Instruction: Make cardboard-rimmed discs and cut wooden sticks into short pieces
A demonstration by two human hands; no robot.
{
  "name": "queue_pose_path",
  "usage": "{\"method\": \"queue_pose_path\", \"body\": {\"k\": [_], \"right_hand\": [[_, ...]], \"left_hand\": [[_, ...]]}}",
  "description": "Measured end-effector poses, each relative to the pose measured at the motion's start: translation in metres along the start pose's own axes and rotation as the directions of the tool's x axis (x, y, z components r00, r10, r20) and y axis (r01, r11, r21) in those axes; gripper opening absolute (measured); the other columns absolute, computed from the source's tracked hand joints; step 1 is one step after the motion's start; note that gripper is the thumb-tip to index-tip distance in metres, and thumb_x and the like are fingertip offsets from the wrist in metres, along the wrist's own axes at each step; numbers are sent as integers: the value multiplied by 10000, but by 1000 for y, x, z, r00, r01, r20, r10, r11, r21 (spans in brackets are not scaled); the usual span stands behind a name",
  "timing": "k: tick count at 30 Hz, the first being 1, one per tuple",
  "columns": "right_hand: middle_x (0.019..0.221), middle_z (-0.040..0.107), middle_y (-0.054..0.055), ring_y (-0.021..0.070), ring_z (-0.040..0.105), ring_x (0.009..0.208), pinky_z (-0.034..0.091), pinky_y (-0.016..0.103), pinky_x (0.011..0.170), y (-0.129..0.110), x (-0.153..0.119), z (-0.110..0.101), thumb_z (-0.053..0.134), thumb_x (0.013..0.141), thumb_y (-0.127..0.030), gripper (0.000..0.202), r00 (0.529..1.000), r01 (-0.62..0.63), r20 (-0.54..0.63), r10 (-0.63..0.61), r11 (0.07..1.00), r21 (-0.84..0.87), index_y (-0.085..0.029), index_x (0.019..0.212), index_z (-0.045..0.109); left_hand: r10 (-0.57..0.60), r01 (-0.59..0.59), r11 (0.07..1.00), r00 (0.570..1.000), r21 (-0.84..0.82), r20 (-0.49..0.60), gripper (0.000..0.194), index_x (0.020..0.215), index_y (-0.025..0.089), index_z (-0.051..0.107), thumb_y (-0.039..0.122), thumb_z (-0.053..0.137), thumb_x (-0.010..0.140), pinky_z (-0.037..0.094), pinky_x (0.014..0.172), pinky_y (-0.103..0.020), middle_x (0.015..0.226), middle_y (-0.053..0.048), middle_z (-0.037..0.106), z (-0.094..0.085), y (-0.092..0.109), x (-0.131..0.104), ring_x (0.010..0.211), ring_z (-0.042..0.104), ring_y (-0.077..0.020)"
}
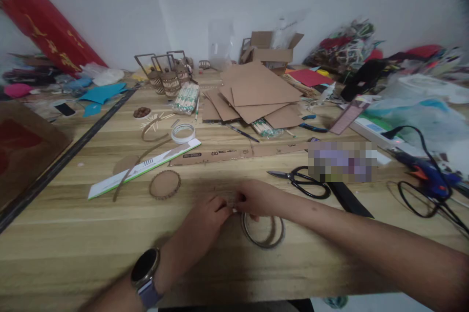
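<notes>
My left hand (205, 219), with a watch on its wrist, reaches in from the lower left, fingertips pinched together. Close beside it, my right hand (256, 197) comes across from the right with its fingers curled in. Something small and pale lies between the two sets of fingertips, too small and covered to name. Right below my right hand, a thin grey ring (264, 245) rests on the table, its upper edge partly covered by the fingers. To the left is a round cardboard disc (165, 185) with a rough rim. Black-handled scissors (293, 177) lie beyond my right forearm.
A white ruler-like strip (146, 167), a tape roll (183, 133) and a long cardboard strip (238, 154) lie ahead. Cardboard sheets (262, 88) are piled farther back, near small woven baskets (171, 84). On the right are a blue glue gun (427, 177) and its cord.
</notes>
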State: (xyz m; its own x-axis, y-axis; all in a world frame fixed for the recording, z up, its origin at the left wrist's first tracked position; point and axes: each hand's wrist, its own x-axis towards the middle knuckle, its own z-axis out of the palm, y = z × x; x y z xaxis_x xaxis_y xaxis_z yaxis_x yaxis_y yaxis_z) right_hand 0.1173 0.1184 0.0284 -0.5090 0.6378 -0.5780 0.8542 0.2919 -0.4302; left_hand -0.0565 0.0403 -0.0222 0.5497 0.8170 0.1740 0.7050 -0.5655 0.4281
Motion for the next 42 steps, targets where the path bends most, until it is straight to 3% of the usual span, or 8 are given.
{"method": "queue_pose_path", "body": {"k": [6,11,17,22,31,42], "right_hand": [[450,571,-21,123,566,485,345,191,464,8,-3,-5,498,809,-157,254,1000,13,14,-13,999,53,-171,605,648],[603,673,-25,94,608,501,389,169,502,17,-8,-8,503,840,-186,230,998,21,47,-28,991,134,-171,678,665],[645,655,-35,70,550,436,382,173,456,30,-17,-12,521,813,-165,184,998,-33,57,24,986,163,-165,673,641],[614,602,-42,71,521,435,396,172,452,45,-26,-17,549,814,-202,164,995,-80,73,69,983,167,-167,686,646],[478,518,-39,118,535,440,348,198,436,56,-33,-18,605,836,-301,200,985,-168,33,167,985,28,-175,691,659],[499,578,-6,138,582,480,330,203,448,47,-35,-20,599,851,-297,201,978,-206,14,208,973,-108,-160,763,717]], "left_hand": [[74,-73,997,997,16,-34,318,1032,196,713,57,432,976,539,812,-343,939,-47,695,3,-5,1,916,620,-207],[61,-61,998,998,-5,-32,304,1010,214,720,72,453,977,528,809,-337,937,-39,689,2,-7,1,901,614,-201],[59,-59,998,998,-6,-12,306,959,185,729,71,446,977,516,791,-325,887,-43,675,0,-6,3,861,597,-197],[41,-44,998,997,52,60,345,1143,205,688,66,413,988,496,762,-331,924,-52,652,3,-8,2,879,571,-210],[46,-68,991,981,115,186,409,1228,231,656,61,362,998,475,774,-330,945,-54,622,-2,-6,7,893,537,-212],[59,-79,991,984,110,170,431,1264,255,628,38,395,974,482,829,-352,994,-57,620,-2,-3,6,932,530,-220]]}}
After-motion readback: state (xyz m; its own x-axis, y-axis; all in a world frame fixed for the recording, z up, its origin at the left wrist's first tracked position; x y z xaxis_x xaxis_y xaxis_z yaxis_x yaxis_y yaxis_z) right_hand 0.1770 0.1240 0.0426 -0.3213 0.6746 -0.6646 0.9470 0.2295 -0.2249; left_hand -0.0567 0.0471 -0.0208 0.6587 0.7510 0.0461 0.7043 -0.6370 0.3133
